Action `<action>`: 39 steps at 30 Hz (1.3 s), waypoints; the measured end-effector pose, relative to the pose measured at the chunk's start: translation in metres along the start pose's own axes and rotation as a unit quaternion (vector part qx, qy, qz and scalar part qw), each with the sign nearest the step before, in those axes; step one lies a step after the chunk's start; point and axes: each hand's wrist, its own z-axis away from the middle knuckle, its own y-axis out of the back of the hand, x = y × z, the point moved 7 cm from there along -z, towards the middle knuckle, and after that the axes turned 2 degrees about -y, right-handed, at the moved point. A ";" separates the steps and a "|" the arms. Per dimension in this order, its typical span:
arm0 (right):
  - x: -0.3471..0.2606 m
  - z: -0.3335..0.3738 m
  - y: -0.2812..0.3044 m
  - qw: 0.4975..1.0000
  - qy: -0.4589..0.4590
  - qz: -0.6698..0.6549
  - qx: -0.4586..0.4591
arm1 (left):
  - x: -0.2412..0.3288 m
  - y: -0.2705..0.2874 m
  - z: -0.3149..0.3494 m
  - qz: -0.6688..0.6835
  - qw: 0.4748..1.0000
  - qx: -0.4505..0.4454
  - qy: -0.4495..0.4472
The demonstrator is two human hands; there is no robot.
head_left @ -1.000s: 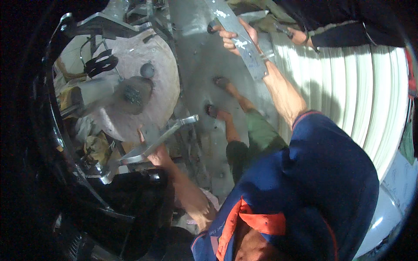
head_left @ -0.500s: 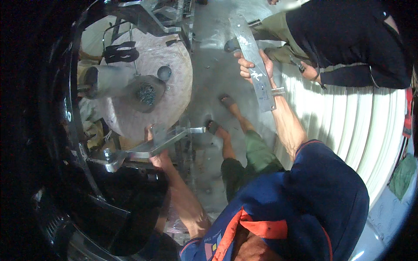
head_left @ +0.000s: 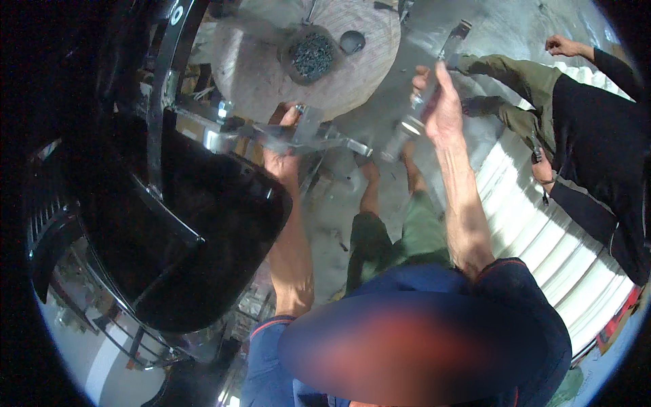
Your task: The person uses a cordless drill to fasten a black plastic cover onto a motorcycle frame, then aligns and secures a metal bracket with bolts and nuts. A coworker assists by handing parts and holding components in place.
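Note:
My left hand [head_left: 280, 146] is closed round a bent flat metal bracket [head_left: 352, 144]; the bracket's left end meets a dark metal frame [head_left: 163, 88] by a bolt [head_left: 224, 109]. Part of its shape is smeared by motion. In my right hand [head_left: 442, 112], raised to the right of the bracket, is a long flat metal bar [head_left: 456, 39] turned nearly edge-on. The bar's lower end is blurred, and it looks apart from the bracket.
Beyond my left hand lies a round wooden disc [head_left: 369, 78] bearing a container of small metal fasteners [head_left: 312, 55] and a grey bowl [head_left: 352, 42]. A large black panel [head_left: 224, 251] stands at left. Another person [head_left: 597, 136] is at right, by a white ribbed surface [head_left: 529, 210].
The view has shifted, so the disc and the bracket appear farther right. My right hand has turned the bar from face-on to nearly edge-on. The other person's far hand has come into view.

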 end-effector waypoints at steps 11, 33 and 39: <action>-0.016 0.014 -0.055 0.997 0.053 -0.050 0.029 | -0.018 -0.025 0.013 0.508 0.832 -0.008 0.223; -0.050 0.004 -0.092 0.996 0.093 -0.012 -0.002 | 0.012 -0.049 -0.040 0.393 0.874 -0.236 0.164; -0.044 -0.003 -0.099 0.995 0.090 0.013 -0.028 | 0.007 -0.033 -0.046 0.194 0.957 -0.155 0.149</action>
